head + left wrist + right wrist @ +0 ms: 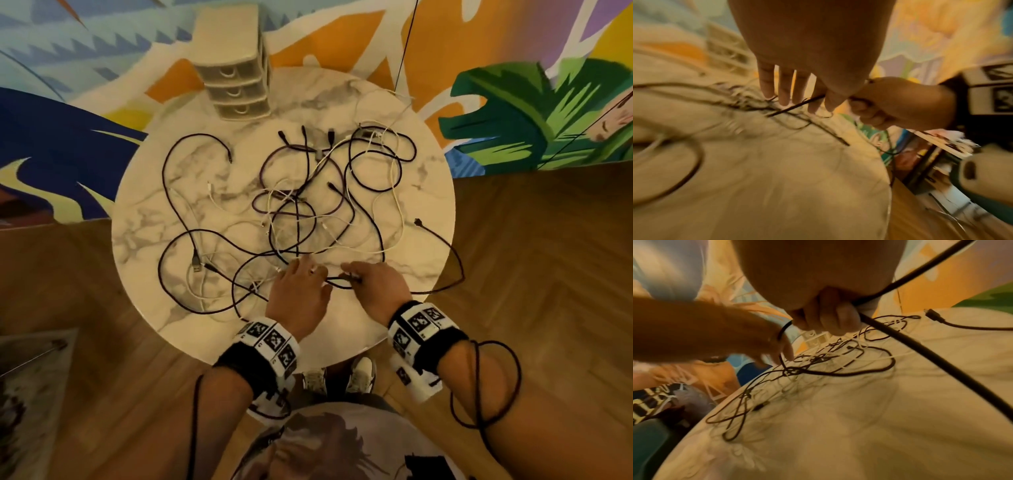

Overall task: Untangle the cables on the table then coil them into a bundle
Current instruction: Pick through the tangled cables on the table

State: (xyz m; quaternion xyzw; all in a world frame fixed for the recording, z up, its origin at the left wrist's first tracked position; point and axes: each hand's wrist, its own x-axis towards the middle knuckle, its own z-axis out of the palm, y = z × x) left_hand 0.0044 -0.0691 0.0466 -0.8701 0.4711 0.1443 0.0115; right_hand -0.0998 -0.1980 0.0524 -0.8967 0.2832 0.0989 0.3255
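Note:
A tangle of black, purple and white cables (308, 205) is spread over a round marble table (342, 325). My right hand (370, 281) is at the near edge of the tangle, fingers curled round a black cable (920, 350). That cable loops off the table's right side and ends in a plug (418, 222). My left hand (301, 284) is just to its left. Its fingers (785, 91) are straight and touch the same black cable (795, 106) where it leaves the pile. Whether the thumb pinches the cable is hidden.
A small beige drawer unit (236, 68) stands at the table's far edge. More cable loops (191, 260) lie on the left half of the table. A dark lead (486, 394) is wound round my right forearm. Wooden floor and a painted wall surround the table.

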